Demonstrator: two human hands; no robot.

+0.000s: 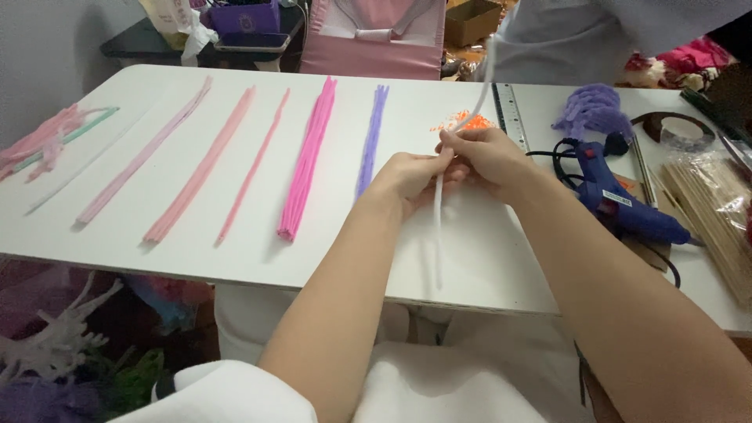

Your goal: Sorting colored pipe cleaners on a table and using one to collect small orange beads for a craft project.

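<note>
The fingers (448,150) of both hands are pinching together on a white pipe cleaner (438,227), the left hand (409,178) and the right hand (493,159) meeting just above the white tabletop (470,266). The stem is running down between them toward the near edge and rising upward behind the right hand, where it is fading against the pale background and its far end is hard to trace. Being so thin and soft, it looks liable to kink or slip if the pinch loosens. To the left, bundles of pink (308,159) and purple (372,139) pipe cleaners are lying in rows. A blue glue gun (619,202) is resting just beside the right forearm; an elbow nudge could knock it.
</note>
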